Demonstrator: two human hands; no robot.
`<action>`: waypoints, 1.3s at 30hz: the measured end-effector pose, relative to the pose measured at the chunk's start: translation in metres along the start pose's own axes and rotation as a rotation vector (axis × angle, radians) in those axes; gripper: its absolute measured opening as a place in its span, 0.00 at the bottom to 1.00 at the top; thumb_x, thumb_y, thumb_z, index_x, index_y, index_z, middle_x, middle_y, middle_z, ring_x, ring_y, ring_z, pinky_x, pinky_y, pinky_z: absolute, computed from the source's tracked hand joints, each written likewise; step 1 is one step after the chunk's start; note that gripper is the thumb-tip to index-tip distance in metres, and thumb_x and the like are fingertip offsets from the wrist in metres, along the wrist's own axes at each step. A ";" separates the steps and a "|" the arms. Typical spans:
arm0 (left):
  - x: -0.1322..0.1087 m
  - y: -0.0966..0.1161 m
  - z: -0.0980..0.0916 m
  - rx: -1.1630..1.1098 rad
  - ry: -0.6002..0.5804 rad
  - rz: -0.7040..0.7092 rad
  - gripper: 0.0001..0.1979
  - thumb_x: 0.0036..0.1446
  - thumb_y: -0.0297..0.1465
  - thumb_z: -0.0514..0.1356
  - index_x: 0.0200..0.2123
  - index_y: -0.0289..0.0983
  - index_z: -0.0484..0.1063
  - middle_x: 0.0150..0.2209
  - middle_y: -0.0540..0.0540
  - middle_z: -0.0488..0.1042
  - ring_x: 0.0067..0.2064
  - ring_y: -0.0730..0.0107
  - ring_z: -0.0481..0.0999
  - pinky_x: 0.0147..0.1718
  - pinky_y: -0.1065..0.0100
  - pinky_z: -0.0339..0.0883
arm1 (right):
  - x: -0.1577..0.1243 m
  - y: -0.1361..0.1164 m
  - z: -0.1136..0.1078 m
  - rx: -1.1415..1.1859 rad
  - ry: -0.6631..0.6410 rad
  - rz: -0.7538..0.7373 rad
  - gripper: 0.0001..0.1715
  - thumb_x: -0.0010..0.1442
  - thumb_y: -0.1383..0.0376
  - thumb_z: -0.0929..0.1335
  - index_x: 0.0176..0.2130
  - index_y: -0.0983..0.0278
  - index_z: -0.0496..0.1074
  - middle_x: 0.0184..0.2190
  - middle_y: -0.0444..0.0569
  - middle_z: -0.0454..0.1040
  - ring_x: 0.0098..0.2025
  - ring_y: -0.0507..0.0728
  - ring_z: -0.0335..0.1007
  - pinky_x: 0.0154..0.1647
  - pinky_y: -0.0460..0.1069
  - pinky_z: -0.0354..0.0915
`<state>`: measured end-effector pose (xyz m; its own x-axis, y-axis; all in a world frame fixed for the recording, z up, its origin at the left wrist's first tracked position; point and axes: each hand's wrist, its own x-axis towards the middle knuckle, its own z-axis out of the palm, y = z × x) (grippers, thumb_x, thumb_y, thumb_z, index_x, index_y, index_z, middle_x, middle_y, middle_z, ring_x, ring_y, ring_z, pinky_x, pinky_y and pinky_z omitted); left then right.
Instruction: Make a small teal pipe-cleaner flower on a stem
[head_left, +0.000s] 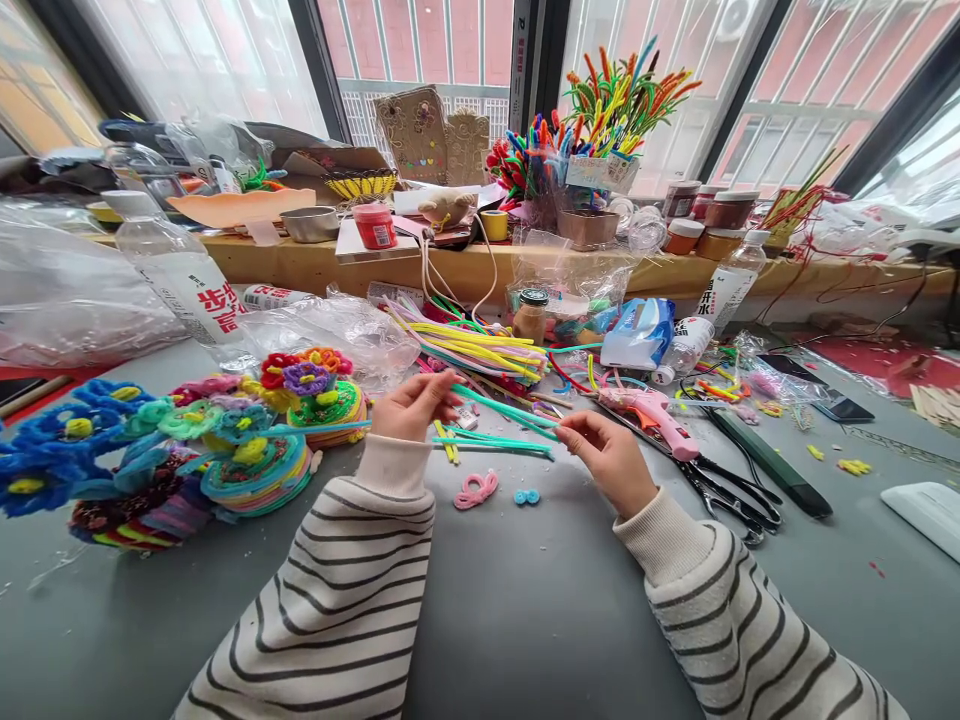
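Between my two hands stretch teal pipe cleaners (510, 408), held above the grey table. My left hand (417, 404) pinches their left end, and my right hand (606, 458) pinches the right end between thumb and fingers. More teal pipe cleaners (499, 444) lie just below, beside short yellow pieces (447, 442). Nearer me on the table are a pink coiled pipe-cleaner loop (476, 489) and a small blue coiled piece (526, 497). Behind my hands rests a bundle of yellow, pink and white pipe cleaners (480, 352).
Pipe-cleaner flower pots (255, 470) stand at the left. To the right lie a pink glue gun (654, 415), black-handled pliers (731, 490) and a dark green long tool (776, 465). A glass jar (531, 315) and water bottles (731, 280) stand farther back, before a cluttered wooden ledge (300, 266).
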<state>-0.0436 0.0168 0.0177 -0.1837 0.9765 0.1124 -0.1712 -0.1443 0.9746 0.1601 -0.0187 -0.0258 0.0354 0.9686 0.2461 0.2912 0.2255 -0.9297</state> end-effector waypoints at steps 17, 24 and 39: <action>0.006 -0.004 -0.002 -0.144 0.128 0.112 0.24 0.36 0.33 0.62 0.40 0.37 0.63 0.21 0.55 0.69 0.20 0.83 0.68 0.21 0.79 0.64 | 0.001 0.001 0.007 0.244 0.187 0.167 0.13 0.45 0.58 0.66 0.28 0.66 0.67 0.21 0.43 0.65 0.22 0.49 0.60 0.26 0.46 0.60; -0.021 -0.017 0.033 0.163 -0.582 -0.164 0.17 0.43 0.40 0.55 0.29 0.31 0.70 0.13 0.54 0.62 0.12 0.82 0.61 0.11 0.77 0.54 | -0.004 -0.008 0.018 0.192 -0.050 0.013 0.09 0.47 0.61 0.65 0.26 0.65 0.67 0.19 0.42 0.64 0.21 0.49 0.60 0.24 0.45 0.60; -0.019 -0.013 0.026 0.142 -0.435 -0.016 0.16 0.46 0.41 0.53 0.20 0.33 0.67 0.09 0.56 0.55 0.10 0.84 0.52 0.09 0.76 0.43 | -0.006 -0.014 0.026 0.202 -0.169 0.043 0.12 0.49 0.59 0.64 0.22 0.66 0.65 0.16 0.40 0.61 0.18 0.46 0.56 0.18 0.42 0.53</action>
<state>-0.0127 0.0045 0.0083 0.2470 0.9592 0.1379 -0.0304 -0.1346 0.9904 0.1310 -0.0248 -0.0211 -0.1214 0.9776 0.1718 0.0959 0.1839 -0.9783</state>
